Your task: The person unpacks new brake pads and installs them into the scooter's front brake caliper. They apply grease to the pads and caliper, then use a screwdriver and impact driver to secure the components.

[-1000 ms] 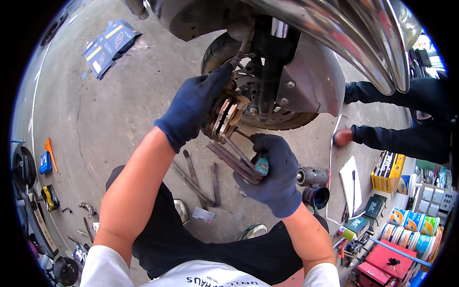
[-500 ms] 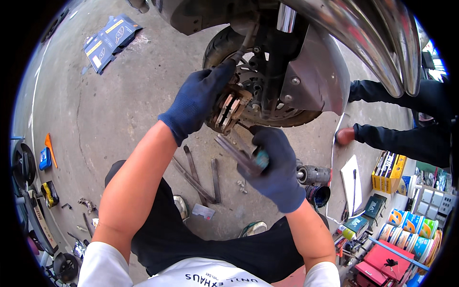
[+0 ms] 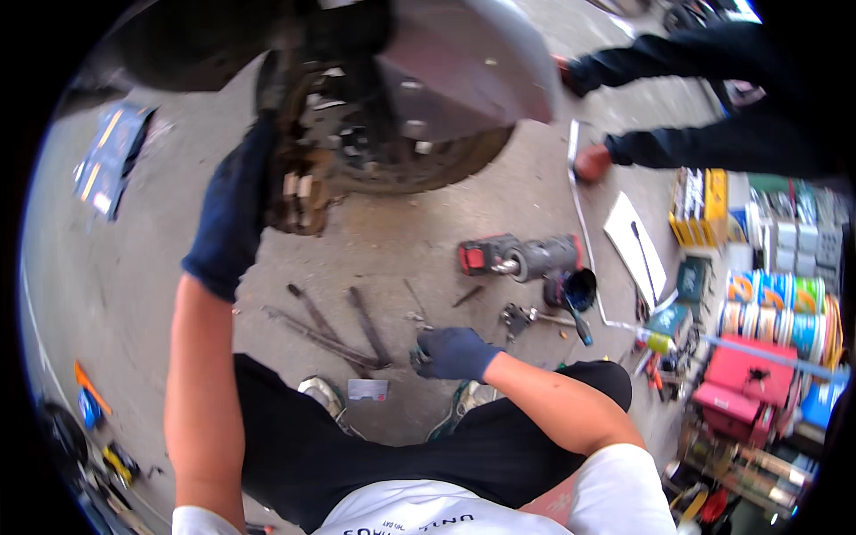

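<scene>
My left hand (image 3: pixel 234 209), in a dark blue glove, is closed around the outer side of a rusty brake caliper (image 3: pixel 303 192). The caliper hangs beside the brake disc and front wheel (image 3: pixel 437 169) of a motorbike; its pads face me. Low over the floor, between my knees, is my gloved right hand (image 3: pixel 459 353), fingers curled. A greenish bit shows at its fingertips, too blurred to name. Beyond those fingers lie small metal pieces (image 3: pixel 415 316). Several dark flat bars (image 3: pixel 366 325) rest on the floor to their left.
A red-and-black power tool (image 3: pixel 486 256) lies right of the wheel, with a dark round cup (image 3: pixel 571 289) beside it. Another person's legs (image 3: pixel 660 147) stand at upper right. Red toolboxes (image 3: pixel 744 379) and spools (image 3: pixel 774 294) line the right side. Flattened packaging (image 3: pixel 114 160) lies at left.
My right hand, which held teal-handled pliers by the caliper, has moved down and back toward me. My left hand stays at the caliper. The whole view has shifted rightward.
</scene>
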Motion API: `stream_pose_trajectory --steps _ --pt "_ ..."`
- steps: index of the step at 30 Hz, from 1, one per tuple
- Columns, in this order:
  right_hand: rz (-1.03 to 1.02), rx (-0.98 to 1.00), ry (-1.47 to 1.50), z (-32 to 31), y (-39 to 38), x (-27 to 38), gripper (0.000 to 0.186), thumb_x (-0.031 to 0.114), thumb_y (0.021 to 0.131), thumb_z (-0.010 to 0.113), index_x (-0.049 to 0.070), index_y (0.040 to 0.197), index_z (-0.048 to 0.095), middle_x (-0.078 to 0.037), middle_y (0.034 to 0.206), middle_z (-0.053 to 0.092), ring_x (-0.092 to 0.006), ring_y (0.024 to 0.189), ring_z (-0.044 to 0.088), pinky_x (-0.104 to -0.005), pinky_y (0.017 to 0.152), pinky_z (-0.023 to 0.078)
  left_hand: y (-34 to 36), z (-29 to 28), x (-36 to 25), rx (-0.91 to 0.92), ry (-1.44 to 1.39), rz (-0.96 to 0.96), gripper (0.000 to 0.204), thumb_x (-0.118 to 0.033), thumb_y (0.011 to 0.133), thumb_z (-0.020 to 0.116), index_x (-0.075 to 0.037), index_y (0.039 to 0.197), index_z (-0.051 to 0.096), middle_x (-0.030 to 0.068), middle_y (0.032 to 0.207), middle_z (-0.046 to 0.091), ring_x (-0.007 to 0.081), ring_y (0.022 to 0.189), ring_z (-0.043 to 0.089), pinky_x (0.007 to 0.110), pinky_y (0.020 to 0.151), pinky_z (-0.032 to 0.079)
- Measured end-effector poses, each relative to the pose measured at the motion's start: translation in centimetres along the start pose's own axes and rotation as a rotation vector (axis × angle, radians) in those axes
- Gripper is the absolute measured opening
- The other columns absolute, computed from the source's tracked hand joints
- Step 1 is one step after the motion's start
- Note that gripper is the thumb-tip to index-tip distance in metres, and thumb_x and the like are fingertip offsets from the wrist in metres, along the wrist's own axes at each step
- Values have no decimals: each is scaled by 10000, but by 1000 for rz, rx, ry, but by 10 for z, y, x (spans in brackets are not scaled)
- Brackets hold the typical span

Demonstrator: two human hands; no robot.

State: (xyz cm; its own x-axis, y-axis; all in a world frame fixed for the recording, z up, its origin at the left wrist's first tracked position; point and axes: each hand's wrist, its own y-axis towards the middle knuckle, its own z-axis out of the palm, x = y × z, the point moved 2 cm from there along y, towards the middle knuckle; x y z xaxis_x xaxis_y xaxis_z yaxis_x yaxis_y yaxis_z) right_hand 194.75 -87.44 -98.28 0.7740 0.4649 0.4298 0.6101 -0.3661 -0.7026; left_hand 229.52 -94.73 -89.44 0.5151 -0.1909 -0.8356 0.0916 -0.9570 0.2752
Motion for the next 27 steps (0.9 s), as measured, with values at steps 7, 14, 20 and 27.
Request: stream_pose_trajectory --steps 7,14,20,27 --pt "-106 -954 -179 -7 -10 -56 301 266 791 630 76 1023 605 -162 894 632 -351 840 613 -452 775 498 -3 9 -5 -76 330 86 639 48 870 533 0 1474 331 196 1434 474 276 1292 503 355 1073 387" --pt "795 -413 -35 24 -62 -186 332 385 829 662 72 940 652 -203 976 666 -375 992 629 -469 863 476 6 37 -40 -193 -764 -471 632 -125 932 509 -11 1501 261 164 1479 419 278 1312 475 370 1098 373" --pt "754 -528 8 51 -59 -219 243 339 802 689 107 873 678 -184 918 662 -385 934 604 -480 807 472 18 35 -18 26 -1376 -575 648 -543 1006 380 12 1313 515 121 1187 647 227 1068 632 361 953 499" --pt "750 -313 60 59 -51 -210 391 340 798 688 79 1055 551 -247 1016 655 -404 1011 628 -492 855 494 22 30 -24 20 -1500 -676 560 -498 1000 434 -31 1297 522 139 1152 656 245 1011 662 382 898 547"
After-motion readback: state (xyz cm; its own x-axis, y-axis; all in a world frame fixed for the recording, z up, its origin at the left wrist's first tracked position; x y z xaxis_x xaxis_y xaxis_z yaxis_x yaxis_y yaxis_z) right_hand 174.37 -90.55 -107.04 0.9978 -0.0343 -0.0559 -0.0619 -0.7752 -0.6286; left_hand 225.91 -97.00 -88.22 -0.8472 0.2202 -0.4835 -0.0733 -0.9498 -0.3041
